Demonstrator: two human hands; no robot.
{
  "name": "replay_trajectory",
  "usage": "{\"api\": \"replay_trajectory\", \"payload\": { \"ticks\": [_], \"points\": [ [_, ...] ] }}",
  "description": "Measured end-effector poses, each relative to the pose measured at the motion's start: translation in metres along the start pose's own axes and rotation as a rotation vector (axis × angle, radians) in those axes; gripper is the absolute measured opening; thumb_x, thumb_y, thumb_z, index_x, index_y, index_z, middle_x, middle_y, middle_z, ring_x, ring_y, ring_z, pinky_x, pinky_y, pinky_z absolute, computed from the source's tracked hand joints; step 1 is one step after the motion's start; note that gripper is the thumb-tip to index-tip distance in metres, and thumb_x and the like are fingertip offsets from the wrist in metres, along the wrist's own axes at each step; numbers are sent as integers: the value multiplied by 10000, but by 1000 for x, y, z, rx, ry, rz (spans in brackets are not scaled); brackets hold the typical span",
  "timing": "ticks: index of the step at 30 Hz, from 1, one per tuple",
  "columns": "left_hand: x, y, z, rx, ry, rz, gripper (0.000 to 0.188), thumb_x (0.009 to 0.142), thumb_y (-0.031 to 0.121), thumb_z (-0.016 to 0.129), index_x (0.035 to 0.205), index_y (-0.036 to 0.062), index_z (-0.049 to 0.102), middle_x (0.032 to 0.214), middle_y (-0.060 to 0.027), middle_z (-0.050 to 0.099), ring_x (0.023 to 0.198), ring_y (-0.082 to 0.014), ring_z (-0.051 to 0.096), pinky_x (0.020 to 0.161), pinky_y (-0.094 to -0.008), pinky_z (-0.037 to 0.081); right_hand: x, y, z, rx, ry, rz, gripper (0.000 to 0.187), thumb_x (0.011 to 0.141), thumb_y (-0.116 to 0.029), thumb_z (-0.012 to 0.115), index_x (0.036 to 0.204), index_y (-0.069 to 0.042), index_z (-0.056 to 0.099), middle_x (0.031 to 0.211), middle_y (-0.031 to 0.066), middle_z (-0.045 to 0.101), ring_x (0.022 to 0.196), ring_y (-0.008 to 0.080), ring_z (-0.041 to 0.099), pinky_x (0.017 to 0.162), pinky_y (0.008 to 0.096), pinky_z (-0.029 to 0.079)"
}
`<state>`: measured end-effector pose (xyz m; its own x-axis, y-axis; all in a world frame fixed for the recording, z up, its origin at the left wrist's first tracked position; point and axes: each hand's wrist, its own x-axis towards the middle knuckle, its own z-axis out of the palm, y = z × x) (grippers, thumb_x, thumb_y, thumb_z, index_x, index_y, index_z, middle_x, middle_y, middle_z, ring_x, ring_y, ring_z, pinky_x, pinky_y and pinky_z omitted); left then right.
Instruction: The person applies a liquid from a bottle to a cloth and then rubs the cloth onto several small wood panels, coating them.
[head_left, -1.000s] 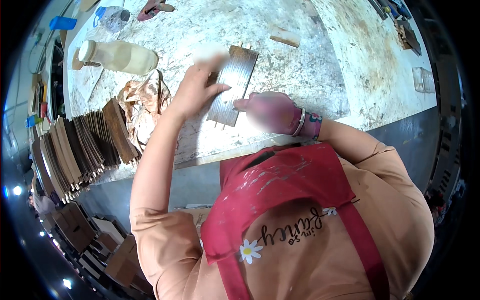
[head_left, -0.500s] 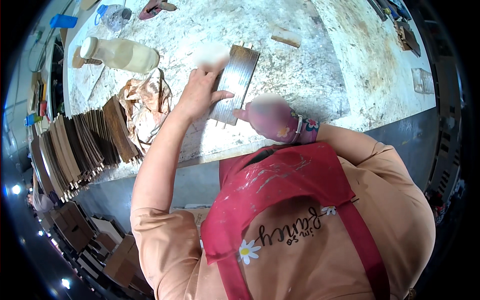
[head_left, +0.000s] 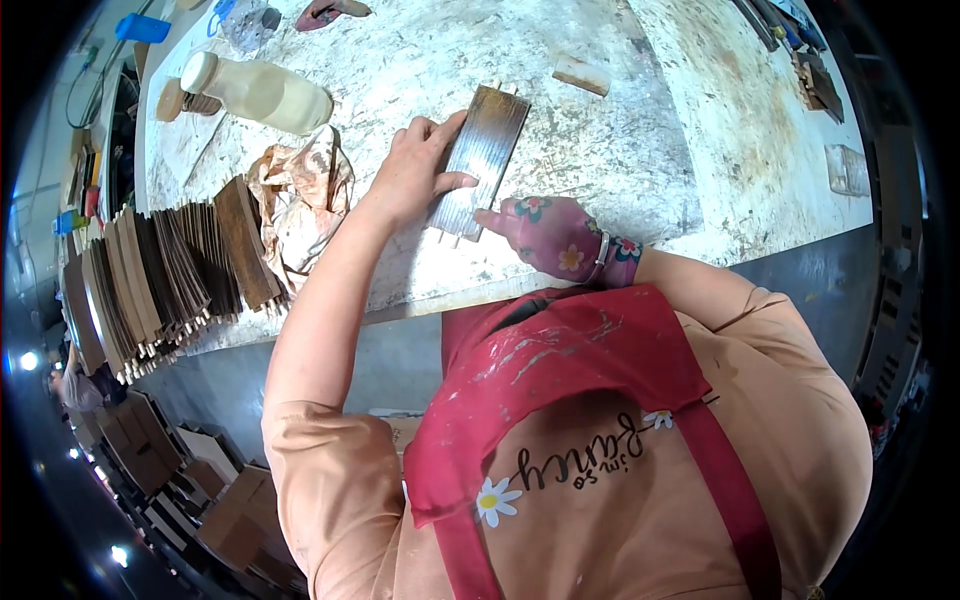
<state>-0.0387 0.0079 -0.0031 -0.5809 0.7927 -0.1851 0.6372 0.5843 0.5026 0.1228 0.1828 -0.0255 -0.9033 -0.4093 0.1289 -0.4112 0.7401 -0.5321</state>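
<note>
A dark brown, finely grooved wooden slat (head_left: pixel 487 140) with pale pegs sticking out of its ends lies tilted on the worktable. Light glares off its middle. My bare left hand (head_left: pixel 412 172) grips its left long edge, thumb on the top face and forefinger at the far part of that edge. At the near right corner is my right hand (head_left: pixel 548 234), in a purple flowered glove with a bare fingertip showing. That fingertip presses on the slat's edge while the other fingers are curled and partly hidden.
Left of my left arm lies a crumpled, stained cloth (head_left: pixel 305 200), beside a row of similar dark slats (head_left: pixel 165 275). Beyond stands a bottle of pale liquid (head_left: pixel 262 95). A small block (head_left: pixel 580 75) lies far right of the slat. The white worktable (head_left: pixel 600 140) is stained.
The whole view has shifted slightly, with the table's things now a little further right and higher. Both hands stay at the same edges of the slat.
</note>
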Motion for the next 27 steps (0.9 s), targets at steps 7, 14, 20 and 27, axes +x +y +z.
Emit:
{"api": "replay_trajectory", "payload": {
  "ticks": [7,14,20,27],
  "points": [
    [-2,-2,1,10,2,-14,839,764,410,765,1472,169,385,1117,-176,499,1071,-359,500,974,-420,418,-3,-9,-6,-52,-62,46,449,878,-104,491,1325,-71,528,867,101,584,747,272,623,610,386,503],
    [-1,-3,2,0,5,-7,837,764,413,764,1471,165,391,1114,-176,499,1068,-359,498,978,-419,413,-8,-14,4,14,-14,164,440,878,-104,495,1316,-95,529,846,91,578,740,237,630,602,376,507],
    [0,-4,2,-15,9,3,837,758,408,770,1468,166,398,1120,-181,503,1071,-359,501,976,-419,416,-10,-9,15,-188,84,114,421,879,-83,496,1296,-120,543,869,81,587,713,231,640,544,375,511],
    [-1,-5,3,15,5,-12,841,753,418,774,1467,175,401,1118,-185,512,1052,-361,514,962,-419,428,-7,-19,2,-126,57,80,421,876,-80,498,1292,-114,554,872,84,590,686,234,648,535,376,521]
  ]
}}
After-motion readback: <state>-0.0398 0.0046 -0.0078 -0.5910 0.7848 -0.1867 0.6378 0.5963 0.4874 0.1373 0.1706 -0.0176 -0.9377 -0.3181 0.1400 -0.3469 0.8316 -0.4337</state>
